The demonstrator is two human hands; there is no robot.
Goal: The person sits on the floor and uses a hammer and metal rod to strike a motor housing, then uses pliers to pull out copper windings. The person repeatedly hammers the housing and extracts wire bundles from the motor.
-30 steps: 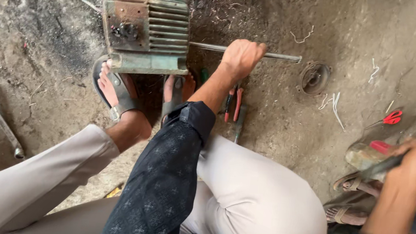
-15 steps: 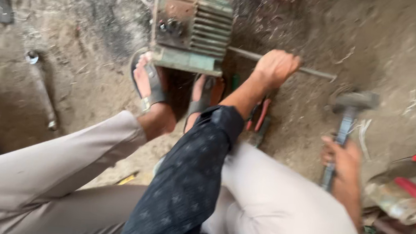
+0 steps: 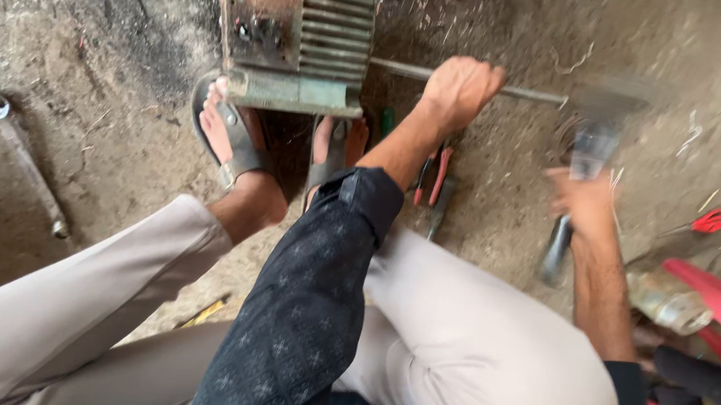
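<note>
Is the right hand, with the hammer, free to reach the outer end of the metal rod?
Probably yes: the right hand holds the hammer beside the rod end, and nothing lies between them. The left hand grips the rod farther in.

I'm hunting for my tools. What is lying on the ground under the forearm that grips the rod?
Under the left hand and forearm lie red-handled pliers on the dirt; their jaws and anything beneath the sleeve are covered.

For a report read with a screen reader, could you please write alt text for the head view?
The left hand grips a thin metal rod beside a finned green motor housing, while the blurred right hand holds a hammer. Sandalled feet brace the housing on dirt ground; a wrench lies left.
</note>
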